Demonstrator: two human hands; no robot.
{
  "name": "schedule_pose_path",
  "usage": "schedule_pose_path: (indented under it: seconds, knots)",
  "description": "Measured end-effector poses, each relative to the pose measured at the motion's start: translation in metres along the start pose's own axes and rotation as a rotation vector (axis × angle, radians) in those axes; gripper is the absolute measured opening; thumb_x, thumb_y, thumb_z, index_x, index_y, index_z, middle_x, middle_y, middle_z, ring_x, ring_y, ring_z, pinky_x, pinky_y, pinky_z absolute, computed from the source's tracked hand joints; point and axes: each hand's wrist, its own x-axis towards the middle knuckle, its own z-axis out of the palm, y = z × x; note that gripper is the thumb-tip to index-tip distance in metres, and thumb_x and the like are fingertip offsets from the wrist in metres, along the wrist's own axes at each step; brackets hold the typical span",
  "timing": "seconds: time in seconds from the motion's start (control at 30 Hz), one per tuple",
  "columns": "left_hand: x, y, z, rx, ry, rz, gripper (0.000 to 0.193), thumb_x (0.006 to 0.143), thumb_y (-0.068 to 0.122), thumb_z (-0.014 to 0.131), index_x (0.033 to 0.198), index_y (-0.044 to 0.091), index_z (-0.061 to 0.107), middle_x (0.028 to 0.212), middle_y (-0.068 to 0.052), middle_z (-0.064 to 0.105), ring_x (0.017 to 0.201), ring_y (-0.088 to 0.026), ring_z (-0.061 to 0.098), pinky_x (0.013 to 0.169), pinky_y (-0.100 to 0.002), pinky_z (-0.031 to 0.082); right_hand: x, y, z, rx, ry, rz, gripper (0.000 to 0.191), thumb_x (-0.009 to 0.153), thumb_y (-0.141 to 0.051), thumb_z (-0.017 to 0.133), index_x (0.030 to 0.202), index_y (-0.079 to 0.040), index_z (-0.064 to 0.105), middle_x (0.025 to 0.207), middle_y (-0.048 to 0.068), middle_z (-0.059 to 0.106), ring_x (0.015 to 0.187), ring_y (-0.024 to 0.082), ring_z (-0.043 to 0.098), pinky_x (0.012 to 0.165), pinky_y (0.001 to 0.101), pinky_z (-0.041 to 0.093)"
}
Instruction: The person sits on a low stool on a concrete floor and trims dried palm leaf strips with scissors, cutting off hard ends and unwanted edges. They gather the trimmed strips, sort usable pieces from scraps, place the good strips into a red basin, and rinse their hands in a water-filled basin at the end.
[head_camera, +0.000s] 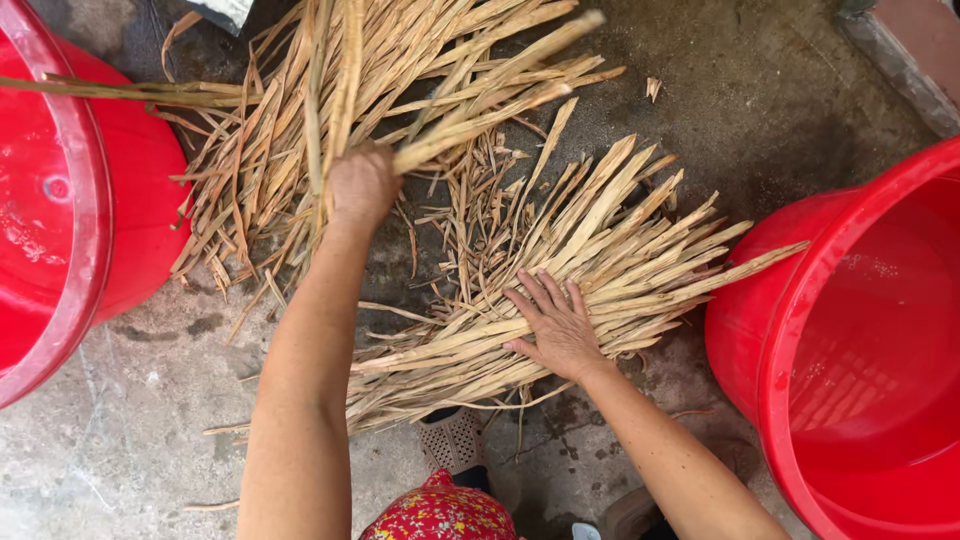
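Left hand (360, 188) grips a strip (480, 125) beyond the fan (600, 255); right hand (555, 325), spread flat, should press the fan steady.

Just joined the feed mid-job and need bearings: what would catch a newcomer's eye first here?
Two bright red plastic tubs, one at the left edge and one at the right, frame a concrete floor strewn with dried, split cane strips. The left hand grips a raised bundle of strips, while the right hand presses flat on the fanned pile.
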Motion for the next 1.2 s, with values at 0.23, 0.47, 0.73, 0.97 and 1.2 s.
schedule_pose_path:
  seconds: [0.23,0.47,0.73,0.97,1.2]
  knots:
    - [0.023,-0.065,-0.013,-0.323,0.389,-0.353,0.032,0.091,0.017,0.079,0.12,0.009,0.067,0.117,-0.014,0.064,0.1,-0.025,0.066,0.082,-0.04,0.059,0.008,0.003,0.004,0.021,-0.039,0.007,0.09,0.085,-0.074,0.055,0.159,-0.034,0.023,0.169,-0.006,0.007,0.155,0.021,0.004,0.125,0.0502,0.001]
    - [0.025,-0.035,-0.011,0.234,0.106,-0.168,0.119,0.06,0.015,0.078,0.162,0.015,0.016,0.161,-0.023,0.037,0.136,-0.043,0.046,0.092,-0.066,0.045,0.015,0.001,0.0,0.021,-0.103,0.029,0.089,0.086,-0.073,0.053,0.159,-0.037,0.019,0.17,-0.008,0.003,0.156,0.019,0.0,0.125,0.049,-0.001]
    - [-0.012,0.02,-0.002,-0.149,0.379,0.193,0.044,0.087,0.03,0.08,0.127,0.018,0.065,0.139,-0.017,0.052,0.128,-0.036,0.05,0.1,-0.052,0.044,0.018,0.003,0.001,0.026,-0.097,0.019,0.089,0.086,-0.074,0.054,0.159,-0.036,0.02,0.17,-0.007,0.003,0.156,0.019,0.001,0.125,0.049,-0.001]
    - [0.035,-0.005,0.002,-0.549,0.102,-0.421,0.024,0.109,0.038,0.068,0.119,0.017,0.068,0.137,-0.017,0.059,0.123,-0.033,0.061,0.095,-0.054,0.054,0.021,0.003,0.002,0.023,-0.078,0.023,0.089,0.085,-0.073,0.055,0.159,-0.037,0.02,0.17,-0.008,0.004,0.156,0.019,0.001,0.125,0.0489,-0.001]
    - [0.005,0.004,-0.014,0.063,0.386,-0.111,0.06,0.062,0.038,0.082,0.116,0.014,0.069,0.131,-0.025,0.058,0.122,-0.041,0.053,0.088,-0.062,0.048,0.022,0.002,0.0,0.02,-0.046,-0.001,0.089,0.085,-0.073,0.055,0.159,-0.037,0.021,0.169,-0.007,0.005,0.155,0.02,0.002,0.125,0.0495,0.0]
